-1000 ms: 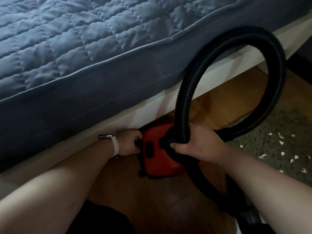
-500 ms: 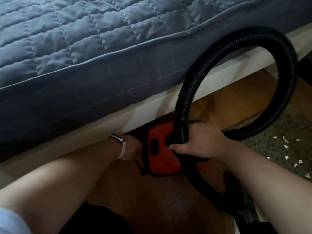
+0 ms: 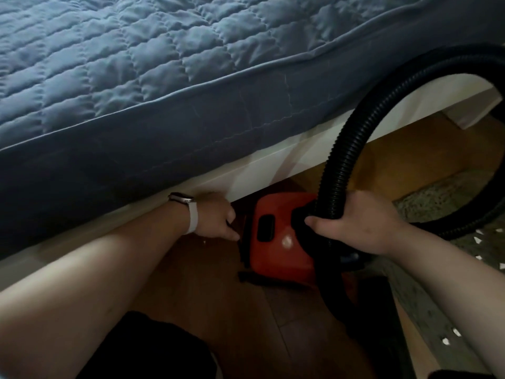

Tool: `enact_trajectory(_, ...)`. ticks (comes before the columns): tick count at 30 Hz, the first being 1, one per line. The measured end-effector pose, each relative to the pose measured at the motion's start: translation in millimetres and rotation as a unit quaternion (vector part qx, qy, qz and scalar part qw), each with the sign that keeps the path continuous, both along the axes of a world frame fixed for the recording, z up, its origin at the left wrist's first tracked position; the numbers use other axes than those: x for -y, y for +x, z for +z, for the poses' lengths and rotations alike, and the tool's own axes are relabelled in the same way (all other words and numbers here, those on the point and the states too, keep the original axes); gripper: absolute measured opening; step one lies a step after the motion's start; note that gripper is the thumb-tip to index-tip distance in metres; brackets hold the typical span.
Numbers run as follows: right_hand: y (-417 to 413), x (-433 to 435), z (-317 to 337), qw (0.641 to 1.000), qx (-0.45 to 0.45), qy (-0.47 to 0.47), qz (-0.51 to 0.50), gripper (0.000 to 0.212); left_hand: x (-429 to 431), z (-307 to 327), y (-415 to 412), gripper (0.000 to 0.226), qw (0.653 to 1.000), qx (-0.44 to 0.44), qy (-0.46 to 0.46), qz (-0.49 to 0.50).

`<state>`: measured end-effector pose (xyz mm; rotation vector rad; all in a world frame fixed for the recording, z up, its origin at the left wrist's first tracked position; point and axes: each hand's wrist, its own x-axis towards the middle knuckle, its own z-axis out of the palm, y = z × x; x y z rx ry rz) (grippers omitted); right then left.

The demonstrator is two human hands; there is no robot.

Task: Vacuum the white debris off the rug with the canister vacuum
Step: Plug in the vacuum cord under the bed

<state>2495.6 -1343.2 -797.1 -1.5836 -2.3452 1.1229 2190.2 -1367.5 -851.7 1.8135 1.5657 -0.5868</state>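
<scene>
A red canister vacuum (image 3: 276, 242) sits on the wooden floor, partly under the bed frame. Its black ribbed hose (image 3: 347, 149) rises from the top and loops to the right. My right hand (image 3: 355, 228) grips the hose at its base on the canister. My left hand (image 3: 218, 220), with a watch on the wrist, reaches to the canister's left end under the bed rail; its fingertips touch there, and how they lie is partly hidden. White debris bits (image 3: 478, 239) lie on the grey-green rug (image 3: 437, 198) at the right.
The bed with a blue quilted cover (image 3: 164, 77) and its white rail (image 3: 273, 165) overhang the vacuum. A white bed leg (image 3: 475, 113) stands at the far right. Wooden floor (image 3: 218, 296) lies below, with my dark-clothed knee (image 3: 142, 348) at the bottom.
The view has shifted left and the hose loop has swung right. My left hand has moved slightly down along the canister's left end. My right hand keeps its grip on the hose.
</scene>
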Motion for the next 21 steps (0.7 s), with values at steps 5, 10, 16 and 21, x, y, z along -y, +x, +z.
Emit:
enact_trajectory(5, 9.1, 7.4, 18.0, 0.998, 0.05, 0.037, 0.011, 0.056, -2.6, -2.2, 18.9, 0.044, 0.995, -0.025, -0.088, 0.045)
enact_trajectory(10, 22.7, 9.8, 25.9, 0.997, 0.071, 0.042, -0.007, 0.057, -4.5, -10.1, 33.2, 0.034, 0.998, -0.011, -0.05, 0.033)
enact_trajectory(16, 44.3, 7.9, 34.5, 0.995, 0.063, 0.056, -0.057, 0.053, -12.0, -6.2, 48.3, 0.051, 0.996, 0.068, -0.023, 0.052)
enact_trajectory(21, 62.5, 0.1, 33.8, 0.992, 0.036, 0.045, -0.108, 0.054, -8.7, -5.7, 68.3, 0.043, 0.981, -0.036, -0.188, -0.021)
